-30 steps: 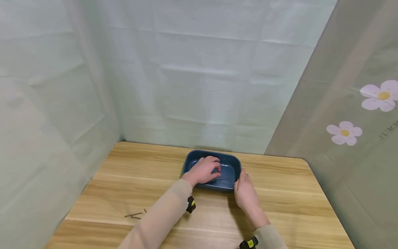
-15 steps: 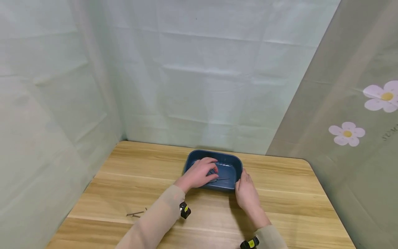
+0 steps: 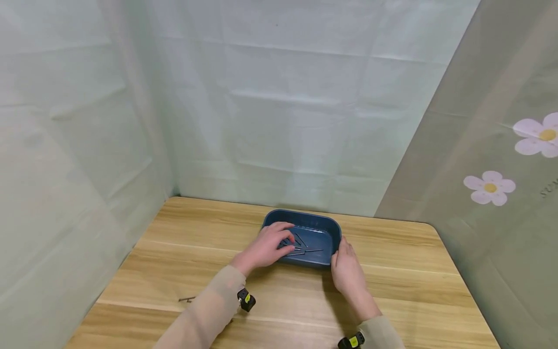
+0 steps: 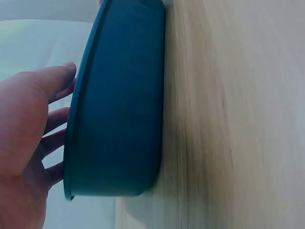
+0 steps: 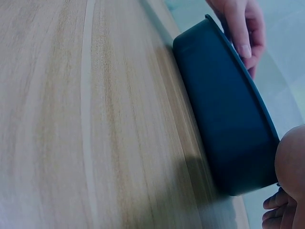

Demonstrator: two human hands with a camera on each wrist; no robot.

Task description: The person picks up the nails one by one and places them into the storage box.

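A dark blue rectangular basin (image 3: 314, 264) stands near the back of the table. Thin dark nail-like rods (image 3: 301, 241) lie scattered on its floor, some hidden by my left hand (image 3: 263, 248). That hand hovers over the basin's left part, fingers loosely bent and apart, with nothing visible in them. In the left wrist view its thumb and fingers stand beside the basin's rim (image 4: 78, 102). My right hand (image 3: 347, 271) holds the front right corner of the basin, thumb at the front and fingers along the right wall.
A few brownish nail-like rods (image 3: 187, 299) lie on the wooden table (image 3: 418, 281) at the left, partly hidden by my left sleeve (image 3: 205, 310). Pale fabric walls (image 3: 270, 121) enclose the table at the back and sides.
My left hand has drawn back to the left over the basin, exposing more of the rods inside. The right hand stays at the basin's corner.
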